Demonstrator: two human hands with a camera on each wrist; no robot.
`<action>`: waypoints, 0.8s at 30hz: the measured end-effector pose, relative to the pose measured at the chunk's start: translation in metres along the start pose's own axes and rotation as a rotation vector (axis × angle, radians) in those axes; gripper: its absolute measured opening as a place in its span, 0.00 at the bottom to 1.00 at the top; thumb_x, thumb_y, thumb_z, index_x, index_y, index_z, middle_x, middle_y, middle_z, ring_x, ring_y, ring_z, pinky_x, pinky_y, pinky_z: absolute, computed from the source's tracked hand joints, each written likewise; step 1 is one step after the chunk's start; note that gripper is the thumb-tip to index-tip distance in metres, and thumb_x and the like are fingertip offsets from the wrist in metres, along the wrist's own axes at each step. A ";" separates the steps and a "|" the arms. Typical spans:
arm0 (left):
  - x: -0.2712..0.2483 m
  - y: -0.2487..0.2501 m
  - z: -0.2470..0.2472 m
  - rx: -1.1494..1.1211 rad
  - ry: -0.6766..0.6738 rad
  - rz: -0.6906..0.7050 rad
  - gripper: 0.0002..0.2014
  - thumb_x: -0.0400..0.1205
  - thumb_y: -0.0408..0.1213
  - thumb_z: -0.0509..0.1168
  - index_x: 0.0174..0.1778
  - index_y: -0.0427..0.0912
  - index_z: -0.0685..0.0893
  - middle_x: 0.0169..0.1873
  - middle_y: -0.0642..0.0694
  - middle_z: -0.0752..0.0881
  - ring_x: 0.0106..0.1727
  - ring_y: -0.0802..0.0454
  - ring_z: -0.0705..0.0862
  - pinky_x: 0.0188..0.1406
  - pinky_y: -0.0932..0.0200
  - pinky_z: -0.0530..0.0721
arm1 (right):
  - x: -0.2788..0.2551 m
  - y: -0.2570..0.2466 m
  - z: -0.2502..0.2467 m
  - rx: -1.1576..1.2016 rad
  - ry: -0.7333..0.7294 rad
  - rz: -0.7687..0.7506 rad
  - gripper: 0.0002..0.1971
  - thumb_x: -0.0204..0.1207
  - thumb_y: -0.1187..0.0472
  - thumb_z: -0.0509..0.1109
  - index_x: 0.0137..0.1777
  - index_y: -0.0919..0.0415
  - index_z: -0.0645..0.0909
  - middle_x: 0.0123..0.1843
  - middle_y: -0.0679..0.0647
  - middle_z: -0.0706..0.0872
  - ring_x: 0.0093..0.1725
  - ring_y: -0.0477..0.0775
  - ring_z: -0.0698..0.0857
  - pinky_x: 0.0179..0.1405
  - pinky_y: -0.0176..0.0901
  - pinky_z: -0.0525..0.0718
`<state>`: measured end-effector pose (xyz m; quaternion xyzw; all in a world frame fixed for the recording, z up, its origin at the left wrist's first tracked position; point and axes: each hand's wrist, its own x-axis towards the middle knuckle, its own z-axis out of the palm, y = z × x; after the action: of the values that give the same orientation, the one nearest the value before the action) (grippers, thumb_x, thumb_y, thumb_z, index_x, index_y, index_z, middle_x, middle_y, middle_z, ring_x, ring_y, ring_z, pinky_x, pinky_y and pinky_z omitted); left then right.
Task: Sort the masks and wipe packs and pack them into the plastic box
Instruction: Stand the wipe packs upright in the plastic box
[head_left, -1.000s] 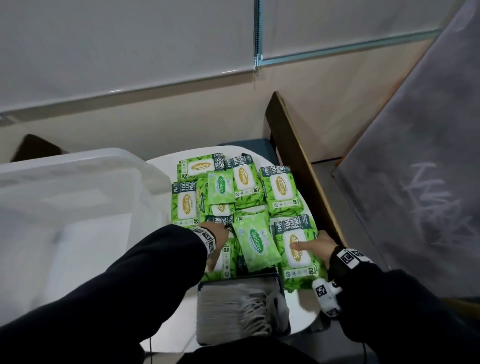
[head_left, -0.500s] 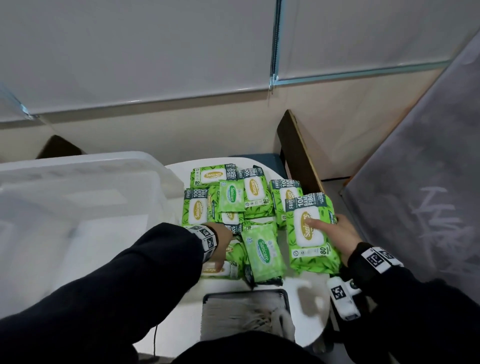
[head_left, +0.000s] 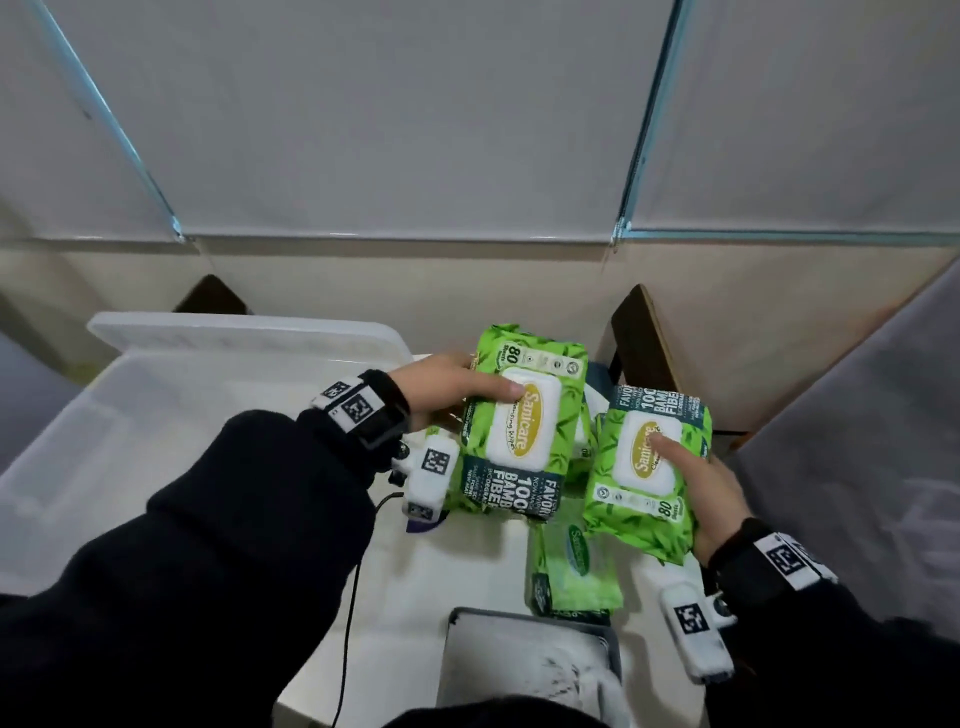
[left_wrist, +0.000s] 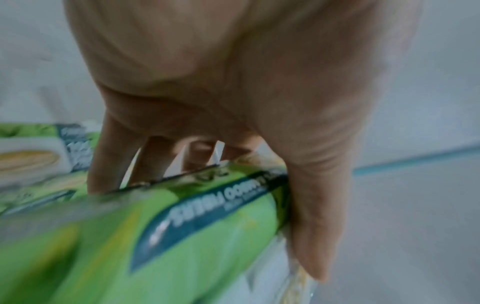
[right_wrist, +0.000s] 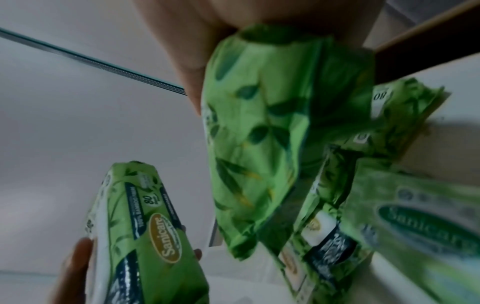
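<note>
Lifted off the table since earlier: two soft, crinkly green plastic wipe packs, left-hand pack (head_left: 519, 421) and right-hand pack (head_left: 647, 467), each gripped edgewise by left hand (head_left: 441, 387) and right hand (head_left: 711, 493) fingers, likely slippery film, squashy, moderately heavy.

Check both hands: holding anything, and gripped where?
Left hand grips a wipe pack by its long side edge. Right hand grips a second pack, also by a side edge.

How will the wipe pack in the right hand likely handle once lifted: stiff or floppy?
Probably soft-sided: the wipe pack has film that creases and sags below the right hand. Its white lid looks flat, likely a stiffer spot. The glossy wrap may be slippery.
</note>
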<state>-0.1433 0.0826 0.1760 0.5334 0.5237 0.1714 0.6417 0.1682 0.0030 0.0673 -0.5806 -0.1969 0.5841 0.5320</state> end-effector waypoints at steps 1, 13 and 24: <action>-0.007 -0.007 -0.003 -0.122 -0.016 0.011 0.20 0.75 0.38 0.79 0.63 0.37 0.88 0.58 0.37 0.92 0.57 0.39 0.92 0.62 0.42 0.89 | -0.005 0.001 0.007 0.027 -0.017 0.021 0.23 0.74 0.56 0.83 0.69 0.59 0.87 0.60 0.65 0.93 0.58 0.70 0.93 0.62 0.80 0.85; -0.143 -0.041 -0.174 0.058 0.289 0.086 0.10 0.82 0.36 0.73 0.59 0.41 0.89 0.50 0.43 0.95 0.49 0.45 0.94 0.49 0.52 0.92 | -0.097 0.018 0.177 0.071 -0.276 0.084 0.24 0.75 0.53 0.80 0.70 0.59 0.87 0.65 0.66 0.91 0.65 0.71 0.90 0.67 0.79 0.82; -0.105 -0.186 -0.296 1.049 0.323 -0.500 0.45 0.71 0.64 0.78 0.76 0.38 0.74 0.68 0.38 0.84 0.62 0.38 0.85 0.55 0.51 0.85 | -0.108 0.099 0.345 -0.076 -0.358 0.250 0.23 0.75 0.59 0.81 0.69 0.61 0.87 0.61 0.64 0.93 0.61 0.68 0.92 0.67 0.75 0.85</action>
<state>-0.5007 0.0807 0.1014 0.6066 0.7389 -0.1870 0.2261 -0.2029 0.0101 0.1199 -0.5072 -0.2364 0.7314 0.3898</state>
